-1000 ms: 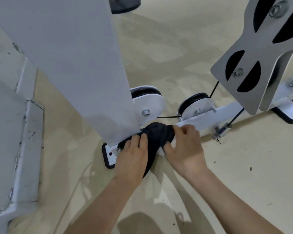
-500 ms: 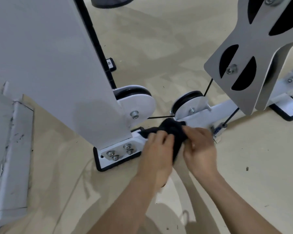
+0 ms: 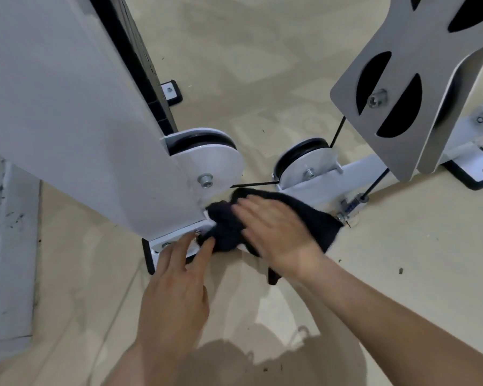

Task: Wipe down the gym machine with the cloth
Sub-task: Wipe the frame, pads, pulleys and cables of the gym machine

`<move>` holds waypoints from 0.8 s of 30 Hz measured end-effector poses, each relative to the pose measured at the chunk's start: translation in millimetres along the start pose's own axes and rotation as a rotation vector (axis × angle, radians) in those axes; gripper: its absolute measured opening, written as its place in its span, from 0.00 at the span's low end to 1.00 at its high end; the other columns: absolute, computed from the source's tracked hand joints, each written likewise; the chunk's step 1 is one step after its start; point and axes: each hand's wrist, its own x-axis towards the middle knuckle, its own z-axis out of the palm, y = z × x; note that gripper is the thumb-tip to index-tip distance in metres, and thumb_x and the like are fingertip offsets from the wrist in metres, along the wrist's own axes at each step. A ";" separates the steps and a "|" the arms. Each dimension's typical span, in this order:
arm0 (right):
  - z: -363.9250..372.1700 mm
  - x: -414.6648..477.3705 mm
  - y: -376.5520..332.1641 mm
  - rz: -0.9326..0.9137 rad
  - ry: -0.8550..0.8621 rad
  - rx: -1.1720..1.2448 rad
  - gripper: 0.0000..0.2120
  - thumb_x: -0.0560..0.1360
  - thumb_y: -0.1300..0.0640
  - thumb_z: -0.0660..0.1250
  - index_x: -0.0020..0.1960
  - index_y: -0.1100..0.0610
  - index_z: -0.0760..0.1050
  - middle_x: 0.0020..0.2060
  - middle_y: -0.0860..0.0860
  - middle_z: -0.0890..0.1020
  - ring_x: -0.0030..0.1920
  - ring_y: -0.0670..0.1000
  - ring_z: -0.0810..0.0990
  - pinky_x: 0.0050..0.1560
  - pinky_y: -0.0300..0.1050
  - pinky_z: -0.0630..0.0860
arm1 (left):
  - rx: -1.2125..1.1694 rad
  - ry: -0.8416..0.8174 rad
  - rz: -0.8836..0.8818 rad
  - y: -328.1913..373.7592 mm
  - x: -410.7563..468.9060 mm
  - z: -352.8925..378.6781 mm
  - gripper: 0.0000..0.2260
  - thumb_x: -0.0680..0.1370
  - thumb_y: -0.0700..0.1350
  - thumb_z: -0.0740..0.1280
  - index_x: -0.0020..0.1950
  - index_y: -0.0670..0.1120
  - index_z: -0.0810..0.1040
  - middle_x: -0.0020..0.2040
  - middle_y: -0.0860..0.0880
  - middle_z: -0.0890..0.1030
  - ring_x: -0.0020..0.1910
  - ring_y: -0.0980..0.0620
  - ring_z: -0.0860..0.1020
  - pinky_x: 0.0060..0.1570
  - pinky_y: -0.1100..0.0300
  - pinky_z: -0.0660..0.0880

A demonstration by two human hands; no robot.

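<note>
The white gym machine (image 3: 76,129) rises at the left, its base rail (image 3: 354,174) running right along the floor past two pulleys. A dark cloth (image 3: 322,222) lies spread over the rail between the column foot and the right pulley. My right hand (image 3: 276,232) lies flat on the cloth, fingers spread and blurred. My left hand (image 3: 176,280) is open beside it, fingertips touching the cloth's left edge and the bolted foot plate (image 3: 173,243).
A black cable (image 3: 253,185) links the left pulley (image 3: 215,165) and right pulley (image 3: 304,165). A grey perforated plate (image 3: 418,79) hangs at the upper right. Cable hardware (image 3: 352,206) sits by the rail. A raised white ledge (image 3: 9,246) borders the left. Beige floor lies around.
The cloth has gone from a bunch gripped in both hands to a sheet spread under my flat right hand. My left hand has let go and moved left toward the foot plate.
</note>
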 end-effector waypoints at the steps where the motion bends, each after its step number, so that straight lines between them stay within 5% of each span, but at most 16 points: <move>1: -5.2 -8.9 17.1 0.064 0.049 -0.003 0.21 0.79 0.55 0.55 0.68 0.61 0.73 0.65 0.57 0.77 0.67 0.58 0.74 0.67 0.53 0.69 | 0.005 -0.010 0.023 1.0 3.9 -1.5 0.35 0.56 0.28 0.71 0.63 0.44 0.79 0.61 0.40 0.77 0.56 0.39 0.76 0.50 0.48 0.78; 6: 5.0 -12.6 -8.3 0.527 0.374 0.066 0.20 0.79 0.56 0.54 0.62 0.62 0.78 0.63 0.57 0.79 0.66 0.59 0.75 0.68 0.57 0.66 | 0.003 0.003 0.041 7.3 19.4 -1.7 0.31 0.55 0.29 0.72 0.58 0.43 0.80 0.57 0.42 0.79 0.54 0.40 0.78 0.46 0.53 0.78; 10: 40.0 2.4 -89.3 0.203 0.332 0.158 0.16 0.76 0.56 0.61 0.61 0.56 0.80 0.63 0.51 0.79 0.65 0.54 0.76 0.67 0.53 0.67 | -0.106 0.094 -0.017 -2.0 19.7 -4.2 0.14 0.67 0.33 0.63 0.51 0.36 0.78 0.54 0.40 0.79 0.51 0.39 0.78 0.50 0.50 0.77; 14: 22.2 -29.0 -20.2 -0.055 0.196 0.049 0.19 0.76 0.61 0.62 0.66 0.54 0.76 0.68 0.51 0.75 0.69 0.52 0.72 0.69 0.49 0.67 | -0.040 -0.020 0.012 -11.2 10.8 -10.6 0.27 0.62 0.31 0.64 0.61 0.41 0.77 0.59 0.42 0.76 0.56 0.38 0.75 0.47 0.48 0.79; 20: 9.5 -60.3 25.4 0.561 0.409 0.231 0.22 0.73 0.65 0.60 0.66 0.61 0.74 0.69 0.57 0.72 0.69 0.58 0.70 0.67 0.56 0.69 | 0.077 -0.134 0.011 8.3 24.7 -16.6 0.25 0.67 0.38 0.67 0.64 0.49 0.75 0.66 0.43 0.70 0.65 0.43 0.68 0.55 0.54 0.70; 24: 34.3 -29.6 -56.3 0.730 0.647 0.589 0.13 0.72 0.61 0.64 0.56 0.54 0.75 0.63 0.52 0.69 0.60 0.37 0.70 0.62 0.31 0.66 | 0.014 -0.076 0.061 27.8 39.1 -13.8 0.16 0.71 0.38 0.61 0.58 0.47 0.74 0.63 0.49 0.72 0.64 0.47 0.69 0.48 0.56 0.72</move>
